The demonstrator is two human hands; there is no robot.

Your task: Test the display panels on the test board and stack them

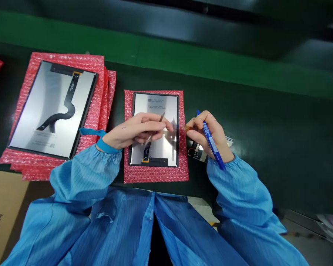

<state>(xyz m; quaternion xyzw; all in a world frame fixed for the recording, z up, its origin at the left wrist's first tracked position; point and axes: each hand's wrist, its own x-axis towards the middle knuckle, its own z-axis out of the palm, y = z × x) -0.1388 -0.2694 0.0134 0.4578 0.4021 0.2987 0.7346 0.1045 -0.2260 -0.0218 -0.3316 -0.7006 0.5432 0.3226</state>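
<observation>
My left hand (144, 129), with a blue band at the wrist, is closed around a thin pointed tool (162, 117), possibly tweezers. It hovers over a display panel (155, 103) lying silver back up, whose black flex cable is partly hidden under the hand. Beneath that panel is a red bubble-wrap bag (155, 175). To the right of the bag, my right hand (211, 135) is closed too. A blue pen (211, 142) is tucked in it, and thumb and fingertips pinch a small amber piece (187, 128), perhaps tape. Below this hand, a small metallic item (200, 153) is partly hidden.
On the left, another display panel (55, 99) with a curved black cable tops a stack of red bubble-wrap bags (96, 107). A cardboard box (5, 199) stands at the lower left. The dark green work table (280, 147) extends to the right.
</observation>
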